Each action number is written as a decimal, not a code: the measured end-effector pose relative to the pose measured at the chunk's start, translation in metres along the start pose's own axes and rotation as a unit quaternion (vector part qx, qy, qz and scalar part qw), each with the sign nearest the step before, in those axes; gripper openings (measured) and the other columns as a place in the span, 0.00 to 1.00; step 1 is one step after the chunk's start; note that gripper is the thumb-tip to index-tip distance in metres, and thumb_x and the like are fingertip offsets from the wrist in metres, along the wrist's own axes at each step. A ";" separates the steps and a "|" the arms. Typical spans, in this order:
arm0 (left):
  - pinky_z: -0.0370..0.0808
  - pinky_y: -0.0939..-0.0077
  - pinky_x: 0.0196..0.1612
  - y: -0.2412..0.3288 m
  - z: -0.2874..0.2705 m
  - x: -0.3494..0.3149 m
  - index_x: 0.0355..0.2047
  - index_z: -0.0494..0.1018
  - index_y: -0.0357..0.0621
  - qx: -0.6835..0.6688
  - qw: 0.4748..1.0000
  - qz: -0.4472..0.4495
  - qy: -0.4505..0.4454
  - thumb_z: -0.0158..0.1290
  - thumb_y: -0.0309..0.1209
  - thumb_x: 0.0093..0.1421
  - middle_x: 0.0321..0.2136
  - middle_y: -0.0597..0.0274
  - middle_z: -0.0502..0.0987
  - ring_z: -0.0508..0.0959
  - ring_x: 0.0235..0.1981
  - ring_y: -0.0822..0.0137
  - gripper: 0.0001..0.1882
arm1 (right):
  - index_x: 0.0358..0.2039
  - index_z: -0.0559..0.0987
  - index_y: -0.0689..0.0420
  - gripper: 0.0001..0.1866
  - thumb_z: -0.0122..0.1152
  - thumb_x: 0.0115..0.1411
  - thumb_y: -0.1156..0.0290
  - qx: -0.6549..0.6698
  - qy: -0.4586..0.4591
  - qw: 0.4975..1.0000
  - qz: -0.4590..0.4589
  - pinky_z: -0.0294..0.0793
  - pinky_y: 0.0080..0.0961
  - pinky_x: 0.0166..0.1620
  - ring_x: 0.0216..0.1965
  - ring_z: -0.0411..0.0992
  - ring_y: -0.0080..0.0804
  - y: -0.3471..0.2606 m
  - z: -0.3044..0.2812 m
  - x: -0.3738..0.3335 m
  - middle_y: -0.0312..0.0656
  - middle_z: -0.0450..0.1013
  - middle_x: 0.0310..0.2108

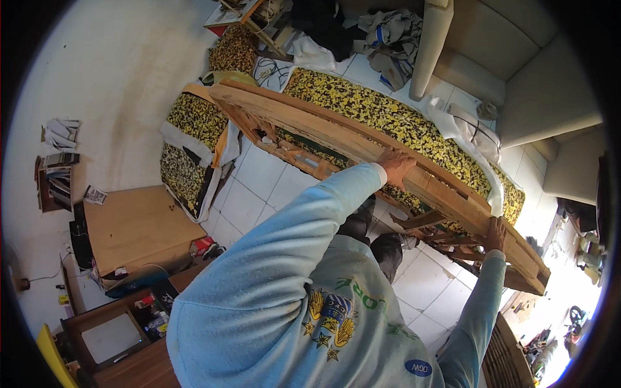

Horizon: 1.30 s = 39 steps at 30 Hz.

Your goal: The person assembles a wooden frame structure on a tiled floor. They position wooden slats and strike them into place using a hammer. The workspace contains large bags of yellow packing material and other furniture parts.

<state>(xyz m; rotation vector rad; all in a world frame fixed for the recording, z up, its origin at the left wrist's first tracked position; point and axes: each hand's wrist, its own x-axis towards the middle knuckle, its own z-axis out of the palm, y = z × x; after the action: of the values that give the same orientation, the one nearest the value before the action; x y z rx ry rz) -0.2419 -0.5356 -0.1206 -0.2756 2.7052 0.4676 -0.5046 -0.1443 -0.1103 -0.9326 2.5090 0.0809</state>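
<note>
A long wooden frame [310, 132] of bare planks stands on edge across the floor in front of me, running from the far left to the near right. My left hand [396, 167] is closed over its upper rail near the middle, thumb on the near side. Farther right along the same rail, my right hand [495, 235] grips the wood, its fingers partly hidden by the angle. Crosspieces and rough slats show on the frame's near side. Right behind it lies a yellow-and-black patterned cushion [362, 97], partly covered by the rail.
Another patterned cushion piece [194, 123] leans by the left wall. A beige sofa [550, 97] stands at the far right, with clothes [391, 39] heaped beside it. To the left are a brown tabletop [139, 223] and a wooden cabinet [123, 330]. White tiles [259, 171] cover the floor.
</note>
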 end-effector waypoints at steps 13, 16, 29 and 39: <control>0.53 0.46 0.72 0.001 0.003 -0.017 0.68 0.64 0.52 0.017 0.999 -0.006 0.049 0.67 0.63 0.50 0.67 0.53 0.65 0.62 0.70 0.50 0.51 | 0.66 0.64 0.54 0.49 0.80 0.43 0.66 0.003 -0.005 0.999 -0.049 0.57 0.52 0.71 0.69 0.59 0.57 -0.003 -0.014 -0.008 0.55 0.61 0.69; 0.53 0.46 0.72 -0.001 0.002 -0.022 0.68 0.65 0.52 -0.005 0.997 0.004 0.072 0.66 0.64 0.50 0.67 0.52 0.66 0.63 0.70 0.50 0.50 | 0.66 0.65 0.54 0.50 0.81 0.43 0.65 0.020 -0.001 0.998 -0.064 0.58 0.51 0.70 0.67 0.63 0.57 0.004 -0.013 -0.004 0.55 0.65 0.66; 0.74 0.52 0.57 -0.019 -0.065 -0.039 0.50 0.75 0.45 -0.013 0.999 0.020 0.048 0.75 0.55 0.40 0.49 0.56 0.79 0.77 0.56 0.50 0.42 | 0.63 0.66 0.57 0.44 0.77 0.46 0.67 -0.072 0.149 0.981 -0.103 0.62 0.46 0.65 0.60 0.67 0.53 -0.027 -0.032 -0.050 0.49 0.69 0.56; 0.74 0.55 0.50 -0.036 -0.052 -0.048 0.38 0.69 0.45 -0.004 0.982 0.073 0.172 0.73 0.58 0.44 0.43 0.56 0.76 0.76 0.48 0.53 0.36 | 0.54 0.73 0.58 0.33 0.77 0.49 0.67 0.019 0.151 0.984 -0.095 0.65 0.49 0.63 0.60 0.66 0.55 -0.016 -0.003 -0.044 0.50 0.69 0.56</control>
<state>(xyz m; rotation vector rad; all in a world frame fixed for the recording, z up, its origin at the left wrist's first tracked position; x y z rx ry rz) -0.2061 -0.5811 -0.0663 -0.1736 3.0770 0.5130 -0.4666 -0.1308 -0.0866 -1.2436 2.6651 -0.1827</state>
